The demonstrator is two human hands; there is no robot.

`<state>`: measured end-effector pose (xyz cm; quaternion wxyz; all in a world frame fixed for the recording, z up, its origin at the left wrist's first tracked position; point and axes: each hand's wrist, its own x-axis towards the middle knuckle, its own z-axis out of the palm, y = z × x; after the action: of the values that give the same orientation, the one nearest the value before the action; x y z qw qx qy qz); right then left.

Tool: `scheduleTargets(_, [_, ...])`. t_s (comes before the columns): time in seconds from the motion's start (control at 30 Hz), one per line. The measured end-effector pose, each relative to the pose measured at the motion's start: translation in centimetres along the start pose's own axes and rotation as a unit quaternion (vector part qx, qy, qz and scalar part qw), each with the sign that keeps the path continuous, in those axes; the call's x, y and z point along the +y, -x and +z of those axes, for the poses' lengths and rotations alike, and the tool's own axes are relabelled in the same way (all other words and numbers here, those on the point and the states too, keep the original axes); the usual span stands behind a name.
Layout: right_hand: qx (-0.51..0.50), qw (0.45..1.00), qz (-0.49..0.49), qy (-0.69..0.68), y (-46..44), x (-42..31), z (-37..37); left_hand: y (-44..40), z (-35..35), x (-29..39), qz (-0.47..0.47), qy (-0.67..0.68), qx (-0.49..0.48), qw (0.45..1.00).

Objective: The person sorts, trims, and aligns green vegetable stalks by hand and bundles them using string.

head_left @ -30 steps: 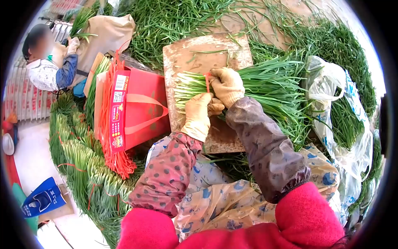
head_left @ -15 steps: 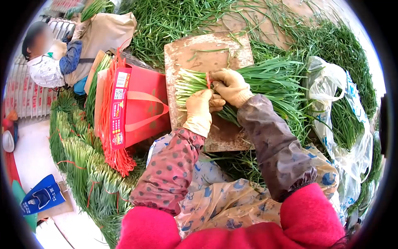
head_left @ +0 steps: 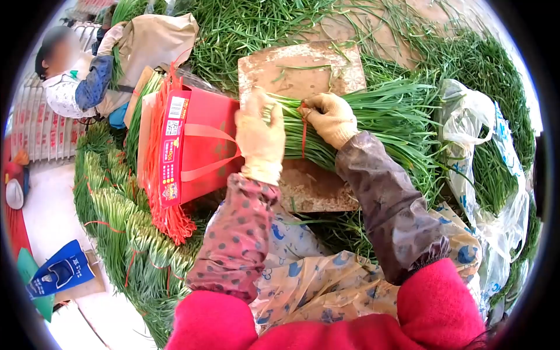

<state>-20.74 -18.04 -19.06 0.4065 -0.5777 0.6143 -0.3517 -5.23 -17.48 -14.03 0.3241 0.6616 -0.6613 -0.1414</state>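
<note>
A bundle of garlic chives (head_left: 385, 116) lies across a worn board (head_left: 300, 61), pale ends to the left and green leaves to the right. Around it runs a red tie (head_left: 304, 140). My right hand (head_left: 331, 119), in a cream glove, rests on the bundle with thumb and fingers pinched at the tie. At the pale ends is my left hand (head_left: 261, 137), also gloved, fingers stretched out and thumb apart. It hides most of those ends. Close on its left stands a red bag (head_left: 210, 146) with red tie strips (head_left: 154, 146) hanging over its side.
Tied chive bundles (head_left: 125, 233) are heaped at the lower left. Loose chives (head_left: 251, 29) cover the ground behind the board. A clear plastic bag (head_left: 464, 116) lies at the right, and a patterned plastic sheet (head_left: 326, 286) covers my lap. Another person (head_left: 73, 81) sits at the upper left.
My left hand has left the tie, moved left to the pale ends and opened. My right hand stays by the tie, which now shows down the bundle's side.
</note>
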Motion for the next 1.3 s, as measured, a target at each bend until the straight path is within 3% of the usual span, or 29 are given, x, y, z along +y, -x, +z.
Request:
scheduleTargets(0.03, [0.012,1.000,-0.019,0.004,0.0,0.1,0.1,-0.6,0.3,-0.4,0.055,-0.066,0.077,0.993])
scheduleTargets(0.07, [0.024,0.999,-0.040,0.008,0.0,0.1,0.2,-1.0,0.7,-1.5,0.054,-0.067,0.077,0.993])
scheduleTargets(0.13, [0.019,0.998,-0.051,0.022,-0.1,0.0,0.3,-1.2,1.9,-3.9,-0.023,-0.117,-0.077,0.990])
scheduleTargets(0.17, [0.015,0.997,-0.061,0.037,-0.1,0.0,0.3,-1.6,2.4,-4.5,-0.056,-0.156,-0.080,0.983])
scheduleTargets(0.2, [0.015,0.997,-0.059,0.038,0.0,0.0,0.2,-1.9,3.2,-7.3,-0.074,-0.078,-0.085,0.991])
scheduleTargets(0.23, [0.006,0.998,-0.055,0.041,0.1,0.0,0.2,-1.8,3.2,-8.6,-0.151,0.033,-0.088,0.984])
scheduleTargets(0.27, [-0.002,0.998,-0.053,0.043,0.0,-0.1,0.2,-1.9,3.2,-9.7,-0.223,0.145,-0.089,0.960])
scheduleTargets(0.3, [-0.007,0.998,-0.051,0.045,-0.2,-0.2,0.1,-2.4,3.1,-9.3,-0.257,0.202,-0.016,0.945])
scheduleTargets(0.33, [-0.003,0.998,-0.049,0.047,-0.3,-0.2,0.0,-2.5,2.2,-9.3,-0.340,0.233,-0.022,0.911])
scheduleTargets(0.4, [-0.002,0.999,-0.032,0.025,-0.3,-0.1,0.0,-2.4,0.9,-7.9,-0.315,0.294,0.057,0.901])
scheduleTargets(0.47, [0.002,0.999,-0.035,0.032,-0.3,-0.3,0.0,-2.6,-0.8,-3.4,0.002,0.209,0.111,0.972])
scheduleTargets(0.5, [0.002,0.998,-0.043,0.039,-0.2,-0.5,0.0,-2.1,-0.8,-1.6,0.083,0.244,0.044,0.965])
scheduleTargets(0.53, [0.005,0.998,-0.049,0.050,-0.2,-0.6,-0.2,-0.9,-0.1,-0.6,0.106,0.222,-0.043,0.968])
scheduleTargets(0.6, [0.009,0.998,-0.050,0.040,-0.3,-0.9,-0.2,0.7,3.1,-1.7,0.087,0.228,-0.194,0.950])
scheduleTargets(0.63, [0.022,0.998,-0.040,0.041,-0.1,-1.5,-0.6,0.1,3.6,-3.4,0.202,0.050,-0.200,0.957])
scheduleTargets(0.67, [0.042,0.999,-0.013,-0.015,0.0,-1.8,-0.3,-0.2,3.2,-2.9,0.167,0.114,-0.225,0.953])
scheduleTargets(0.73, [0.107,0.989,-0.098,-0.019,0.5,-3.3,-0.5,0.7,3.4,-4.1,-0.045,0.412,-0.256,0.873])
scheduleTargets(0.87, [0.145,0.960,-0.232,0.067,2.1,-6.5,-0.6,0.5,0.9,-4.5,-0.101,0.357,-0.313,0.874])
scheduleTargets(1.07, [0.196,0.964,-0.178,-0.037,2.2,-7.8,-0.9,1.0,-1.7,-1.4,-0.075,0.409,-0.292,0.862])
scheduleTargets(1.13, [0.210,0.968,-0.130,-0.050,1.6,-7.8,-0.6,1.0,-2.0,-1.2,-0.068,0.372,-0.272,0.885])
scheduleTargets(1.23, [0.229,0.968,-0.093,-0.048,1.5,-6.5,0.2,1.5,-1.8,-1.5,0.053,0.034,-0.340,0.938])
scheduleTargets(1.3, [0.194,0.980,-0.052,-0.002,1.7,-5.2,0.8,2.8,-1.3,-0.2,0.202,-0.116,-0.236,0.943])
